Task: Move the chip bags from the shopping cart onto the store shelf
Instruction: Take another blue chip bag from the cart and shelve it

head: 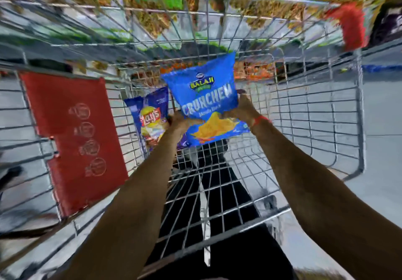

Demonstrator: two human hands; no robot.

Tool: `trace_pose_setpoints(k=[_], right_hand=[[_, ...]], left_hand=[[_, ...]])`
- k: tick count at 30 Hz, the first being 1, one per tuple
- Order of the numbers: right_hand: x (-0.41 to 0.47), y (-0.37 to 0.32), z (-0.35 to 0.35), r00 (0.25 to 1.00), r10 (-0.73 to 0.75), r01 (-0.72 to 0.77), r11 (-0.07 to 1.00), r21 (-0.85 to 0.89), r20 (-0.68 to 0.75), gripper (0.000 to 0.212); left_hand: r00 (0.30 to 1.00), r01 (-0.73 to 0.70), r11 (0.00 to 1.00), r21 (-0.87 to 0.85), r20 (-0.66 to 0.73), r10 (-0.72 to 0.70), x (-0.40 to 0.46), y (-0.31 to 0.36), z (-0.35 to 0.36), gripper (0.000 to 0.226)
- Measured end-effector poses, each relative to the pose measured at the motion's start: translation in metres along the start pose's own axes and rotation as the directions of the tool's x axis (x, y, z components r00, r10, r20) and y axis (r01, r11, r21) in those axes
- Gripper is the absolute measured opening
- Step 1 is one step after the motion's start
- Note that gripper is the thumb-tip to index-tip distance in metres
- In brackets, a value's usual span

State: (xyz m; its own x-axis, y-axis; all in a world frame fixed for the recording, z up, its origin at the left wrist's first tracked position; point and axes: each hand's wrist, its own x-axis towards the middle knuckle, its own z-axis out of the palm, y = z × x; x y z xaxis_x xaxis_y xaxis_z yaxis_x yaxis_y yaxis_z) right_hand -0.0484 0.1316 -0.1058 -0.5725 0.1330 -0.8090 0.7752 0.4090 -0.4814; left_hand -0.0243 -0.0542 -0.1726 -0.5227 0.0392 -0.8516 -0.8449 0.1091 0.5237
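Head view, looking down into a wire shopping cart (304,127). Far left: a red plastic panel (74,140) with round printed symbols hangs against the cart's left wall. Right of it, a dark blue Lay's bag (150,116) stands roughly upright inside the basket, leaning on the left mesh. The left hand (177,123) is closed on the lower left edge of a bright blue Balaji bag (208,101); this hand also overlaps the Lay's bag's right edge, contact there cannot be confirmed. The Balaji bag is raised above the cart floor, face toward the camera, tilted slightly, printed chips at its lower half. The right hand (241,110) pinches the bag's right edge, thumb on the front face, fingers behind. A red thread band (261,119) circles the right wrist. Both forearms reach in from the lower frame. Beyond the cart's far rim, store shelves (152,18) with green and yellow packets appear, heavily blurred; a red packet (352,25) shows at upper right.
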Motion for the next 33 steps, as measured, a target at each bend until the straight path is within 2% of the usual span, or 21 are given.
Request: trace_pose_setpoints(k=[2, 6, 9, 11, 13, 15, 17, 18, 21, 24, 28, 33], right_hand=[[0.002, 0.003, -0.002, 1.0, 0.027, -0.027, 1.0, 0.004, 0.014, 0.072], [-0.012, 0.008, -0.005, 0.997, -0.081, 0.078, 0.991, 0.11, 0.02, 0.069], [-0.041, 0.007, -0.012, 0.99, -0.134, 0.136, 0.986, 0.091, -0.035, 0.063], [-0.062, 0.002, -0.019, 0.982, -0.168, 0.176, 0.979, 0.1, -0.083, 0.067], [-0.085, -0.008, -0.027, 0.969, -0.207, 0.227, 0.96, 0.162, -0.133, 0.066], [-0.112, -0.019, -0.035, 0.955, -0.236, 0.276, 0.93, 0.243, -0.183, 0.068], [-0.138, -0.036, -0.043, 0.924, -0.296, 0.358, 0.891, 0.277, -0.243, 0.085], [-0.14, -0.042, -0.046, 0.915, -0.317, 0.387, 0.867, 0.313, -0.252, 0.086], [-0.181, -0.078, -0.06, 0.847, -0.426, 0.52, 0.787, 0.333, -0.317, 0.078], [-0.221, -0.116, -0.075, 0.755, -0.532, 0.65, 0.684, 0.333, -0.383, 0.061], [-0.284, -0.163, -0.097, 0.621, -0.641, 0.782, 0.548, 0.299, -0.451, 0.067], [-0.357, -0.215, -0.119, 0.445, -0.729, 0.895, 0.349, 0.277, -0.52, 0.063]], left_hand=[[0.997, 0.044, 0.999, -0.008, -0.056, -0.045, 0.001, -0.002, -0.001, 0.058], [0.991, 0.012, 0.999, -0.046, -0.132, -0.018, -0.03, 0.005, 0.0, 0.052], [0.984, -0.138, 0.989, -0.043, -0.122, 0.132, -0.061, 0.007, -0.004, 0.056], [0.974, -0.219, 0.974, -0.056, -0.072, 0.215, -0.08, 0.012, -0.007, 0.064], [0.96, -0.273, 0.96, -0.07, -0.087, 0.266, -0.097, 0.026, -0.008, 0.069], [0.93, -0.358, 0.93, -0.086, -0.123, 0.347, -0.123, 0.05, -0.011, 0.063], [0.887, -0.455, 0.886, -0.091, -0.128, 0.443, -0.154, 0.081, -0.016, 0.052], [0.872, -0.484, 0.872, -0.076, -0.123, 0.473, -0.162, 0.092, -0.018, 0.05], [0.786, -0.613, 0.789, -0.039, -0.133, 0.604, -0.21, 0.135, -0.03, 0.046], [0.65, -0.754, 0.657, -0.007, -0.155, 0.744, -0.264, 0.182, -0.039, 0.046], [0.467, -0.882, 0.472, -0.021, -0.179, 0.866, -0.333, 0.234, -0.05, 0.051], [0.278, -0.96, 0.275, -0.044, -0.194, 0.941, -0.399, 0.279, -0.059, 0.038]])
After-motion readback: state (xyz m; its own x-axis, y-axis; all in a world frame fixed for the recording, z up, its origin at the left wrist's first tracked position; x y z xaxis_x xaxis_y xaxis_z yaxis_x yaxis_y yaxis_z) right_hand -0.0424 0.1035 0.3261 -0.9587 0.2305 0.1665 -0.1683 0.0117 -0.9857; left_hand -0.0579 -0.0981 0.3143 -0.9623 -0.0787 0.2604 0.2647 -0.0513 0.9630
